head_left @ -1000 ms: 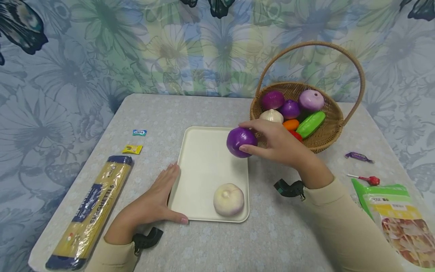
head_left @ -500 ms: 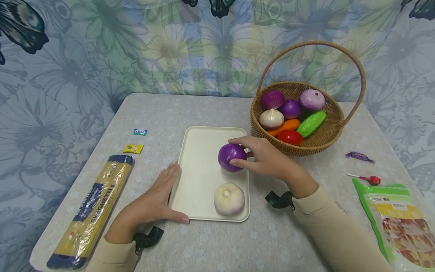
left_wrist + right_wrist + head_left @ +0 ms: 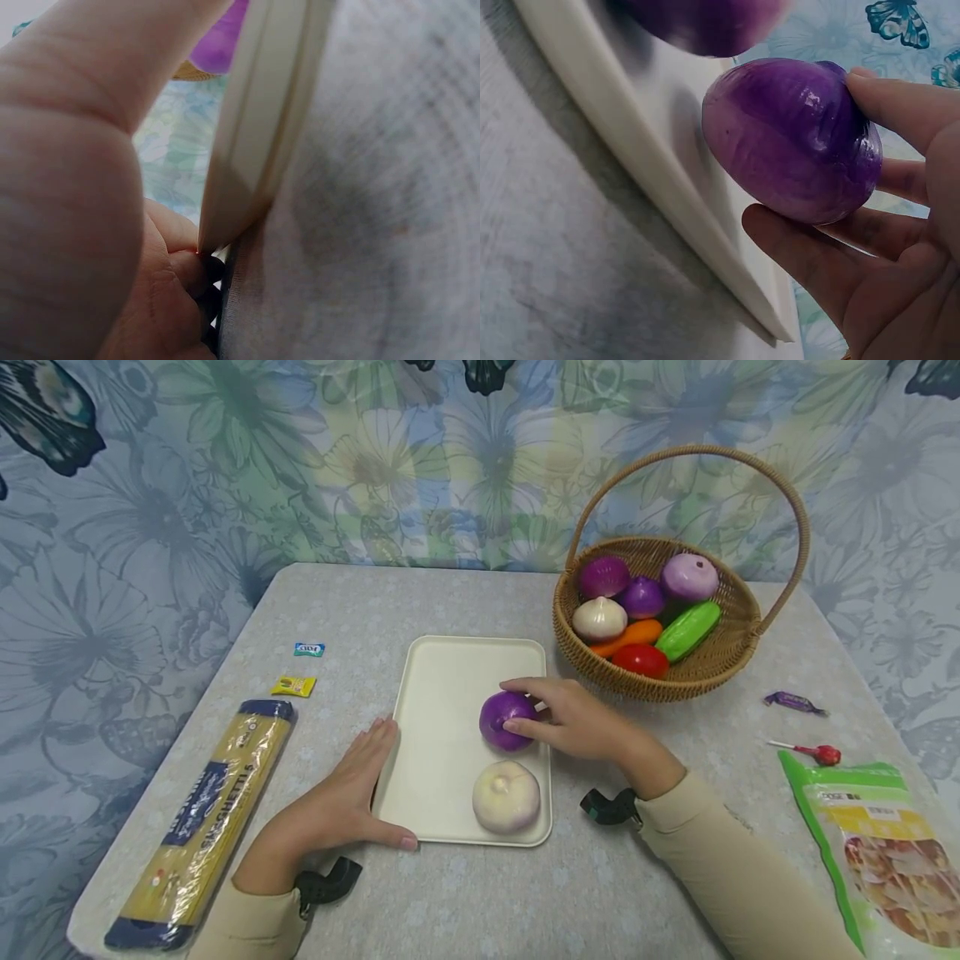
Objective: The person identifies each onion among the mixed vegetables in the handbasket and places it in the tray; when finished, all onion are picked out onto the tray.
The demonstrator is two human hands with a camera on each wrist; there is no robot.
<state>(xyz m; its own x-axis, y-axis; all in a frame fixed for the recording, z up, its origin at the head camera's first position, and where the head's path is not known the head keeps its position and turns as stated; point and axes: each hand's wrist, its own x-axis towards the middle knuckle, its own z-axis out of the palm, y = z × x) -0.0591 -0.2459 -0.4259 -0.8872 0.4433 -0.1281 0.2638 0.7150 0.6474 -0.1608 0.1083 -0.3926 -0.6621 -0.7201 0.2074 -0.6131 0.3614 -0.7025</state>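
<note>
on a pale, speckled table (image 3: 457, 906)
holding a purple onion (image 3: 497, 724) in the right hand (image 3: 585, 720), over the right of the tray (image 3: 438, 760), just beyond the pale bulb (image 3: 506, 797); spreading the left hand (image 3: 337, 806) wide against the opposite edge

Nine vegetables (image 3: 497, 720) (seven in one basket (image 3: 708, 672)) — one tray (image 3: 442, 735), three sweets (image 3: 293, 686) — one lollipop (image 3: 827, 755), two packets (image 3: 210, 818).

In the head view, we are seeing the bare right hand (image 3: 585, 724) partly hiding the glossy, rounded purple vegetable (image 3: 496, 723).
</note>
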